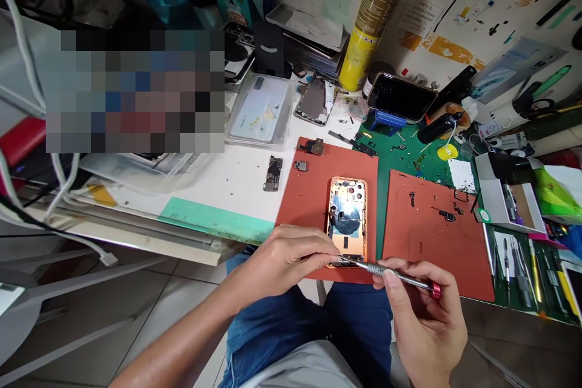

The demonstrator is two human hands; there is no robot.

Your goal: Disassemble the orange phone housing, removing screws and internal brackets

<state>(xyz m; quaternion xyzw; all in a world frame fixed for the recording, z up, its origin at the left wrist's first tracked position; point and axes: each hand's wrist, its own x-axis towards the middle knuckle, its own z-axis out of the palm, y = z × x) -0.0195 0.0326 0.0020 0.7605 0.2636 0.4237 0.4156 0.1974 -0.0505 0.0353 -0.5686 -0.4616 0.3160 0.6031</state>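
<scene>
An opened phone housing (346, 218) with a gold-coloured rim lies on the red-brown mat (300, 206), its inside facing up. My right hand (425, 309) grips a screwdriver (400, 277) with a knurled metal shaft and a red end cap. The driver slants left, its tip near the housing's bottom edge. My left hand (291, 254) is pinched closed at that tip, over the housing's lower left corner; what its fingers hold is too small to make out. Up the mat lie a camera module (311, 146) and a small metal part (301, 166).
Left of the mat lies a circuit board (273, 173). A second red-brown mat (436, 248) bears small parts. Behind stand a propped phone (402, 97) and a yellow spray can (370, 24). Tools (522, 273) lie at the right, beside a white box (511, 194).
</scene>
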